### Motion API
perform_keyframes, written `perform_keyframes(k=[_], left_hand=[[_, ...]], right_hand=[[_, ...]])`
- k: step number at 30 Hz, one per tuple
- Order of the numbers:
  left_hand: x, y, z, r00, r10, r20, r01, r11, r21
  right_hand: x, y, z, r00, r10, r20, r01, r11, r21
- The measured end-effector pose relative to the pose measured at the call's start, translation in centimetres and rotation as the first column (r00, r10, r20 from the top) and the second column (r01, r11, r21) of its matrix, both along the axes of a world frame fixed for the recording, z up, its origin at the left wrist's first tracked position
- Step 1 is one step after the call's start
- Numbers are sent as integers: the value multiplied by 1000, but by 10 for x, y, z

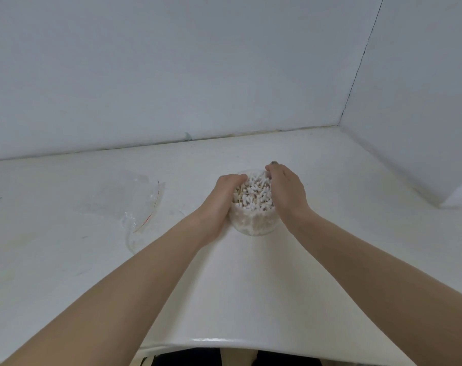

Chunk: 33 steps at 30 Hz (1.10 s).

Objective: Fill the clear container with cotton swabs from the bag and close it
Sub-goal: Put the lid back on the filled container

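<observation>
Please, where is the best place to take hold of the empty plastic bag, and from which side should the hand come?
Probably the red-striped mouth edge of the bag. It lies flat and crumpled on the table, left of the clear container, so the left hand would come from above and pinch that stiffer strip. Both hands are now cupped around the cotton swabs.

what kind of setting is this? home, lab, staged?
Probably a staged recording corner, not a lived-in room: a bare white table set against plain white walls, with only the container of cotton swabs and a plastic bag on it.
</observation>
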<state>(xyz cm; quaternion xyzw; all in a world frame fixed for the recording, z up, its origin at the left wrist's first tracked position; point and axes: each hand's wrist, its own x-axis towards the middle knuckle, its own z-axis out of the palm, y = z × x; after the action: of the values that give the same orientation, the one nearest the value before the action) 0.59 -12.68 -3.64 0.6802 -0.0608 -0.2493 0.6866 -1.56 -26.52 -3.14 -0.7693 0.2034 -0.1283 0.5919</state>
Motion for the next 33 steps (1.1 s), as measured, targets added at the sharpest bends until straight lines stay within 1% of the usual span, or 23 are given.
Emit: perform_keyframes(k=[2,6,9,11,15,19,22,24,26,28,30,33], left_hand=[[-2,-1,2,1000,0,-18,0,1000,-1],[-6,-2,6,997,81,9,-81,997,7],[-5,-4,1,994,110,11,-110,994,-9],[-4,-2,1,993,107,41,-108,994,25],[0,7,-4,995,66,73,-72,993,88],[-1,10,-10,994,57,92,-64,996,64],[-2,10,-10,993,67,92,-73,996,59],[-4,10,-8,997,59,46,-61,997,36],[-5,8,-6,1000,25,-9,-25,999,-20],[-7,4,-5,996,60,-60,-63,997,-45],[-8,2,-5,992,123,-40,-124,992,-14],[-6,3,-8,987,159,17,-159,987,-4]], right_hand=[[2,-2,-3,1000,2,4,-2,1000,-7],[4,-1,-3,1000,6,13,-5,1000,-25],[3,0,-3,1000,11,0,-11,1000,-5],[1,-2,-1,1000,24,3,-24,1000,-9],[0,-7,11,997,55,62,-49,993,-107],[1,-3,12,996,76,53,-72,995,-72],[5,-5,10,998,64,18,-63,998,-24],[7,-8,10,999,46,-2,-46,997,70],[9,-10,7,998,41,-44,-33,985,168],[6,-8,3,994,53,-96,-30,973,230],[5,-5,0,995,38,-90,-11,959,283],[6,7,-3,996,12,-90,19,942,336]])
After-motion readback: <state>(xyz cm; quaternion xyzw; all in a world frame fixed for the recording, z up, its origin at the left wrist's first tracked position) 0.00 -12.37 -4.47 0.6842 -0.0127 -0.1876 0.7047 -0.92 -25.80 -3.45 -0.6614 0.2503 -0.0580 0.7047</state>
